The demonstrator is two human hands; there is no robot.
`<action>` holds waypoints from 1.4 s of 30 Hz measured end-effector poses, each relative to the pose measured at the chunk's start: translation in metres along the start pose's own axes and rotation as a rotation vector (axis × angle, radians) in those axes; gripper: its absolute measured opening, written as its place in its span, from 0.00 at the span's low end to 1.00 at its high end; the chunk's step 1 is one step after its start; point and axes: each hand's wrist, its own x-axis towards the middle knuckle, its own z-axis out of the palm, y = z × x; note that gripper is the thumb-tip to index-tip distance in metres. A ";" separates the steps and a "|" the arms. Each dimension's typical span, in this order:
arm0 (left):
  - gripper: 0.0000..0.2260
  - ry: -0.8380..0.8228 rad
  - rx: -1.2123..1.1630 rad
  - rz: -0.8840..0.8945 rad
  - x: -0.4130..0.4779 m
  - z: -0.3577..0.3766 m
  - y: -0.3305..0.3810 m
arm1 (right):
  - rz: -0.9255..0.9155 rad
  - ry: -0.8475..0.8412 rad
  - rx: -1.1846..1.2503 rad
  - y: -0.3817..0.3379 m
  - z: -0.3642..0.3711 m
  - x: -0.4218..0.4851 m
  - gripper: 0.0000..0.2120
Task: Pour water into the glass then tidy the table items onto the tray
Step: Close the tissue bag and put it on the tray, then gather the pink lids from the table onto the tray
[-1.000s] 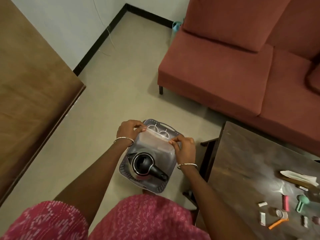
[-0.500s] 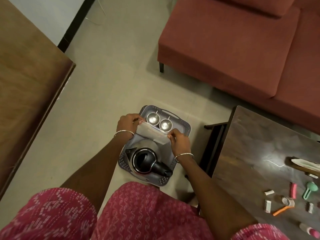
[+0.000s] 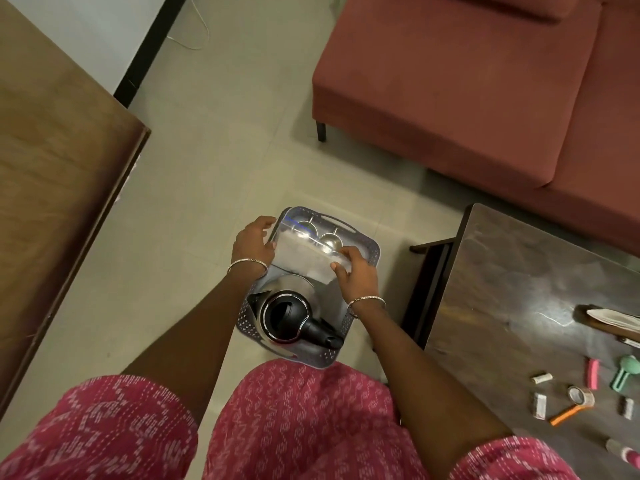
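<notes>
Holding a clear plastic bag (image 3: 304, 252) above the grey tray (image 3: 246, 315), the hands are apart: the left hand (image 3: 252, 244) grips one edge and the right hand (image 3: 357, 271) pinches the opposite edge. In the tray's near end sits a black kettle (image 3: 287, 313). Two steel cups (image 3: 329, 239) stand at its far end, partly behind the bag. The tray rests on the floor (image 3: 173, 237), and the dark desk (image 3: 519, 289) stands to its right.

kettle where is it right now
Head view, lower centre: the kettle sits at the near end of the grey tray, just below the clear bag, left of the dark table.
</notes>
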 end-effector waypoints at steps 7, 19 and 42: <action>0.21 0.048 0.032 0.013 -0.012 -0.002 0.008 | -0.012 -0.044 0.015 0.007 -0.014 -0.004 0.20; 0.13 0.146 -0.060 0.083 -0.063 -0.002 0.042 | -0.086 -0.144 0.042 0.011 -0.031 -0.023 0.26; 0.06 0.002 -0.006 0.268 -0.309 0.209 0.171 | 0.019 0.228 0.111 0.222 -0.221 -0.221 0.09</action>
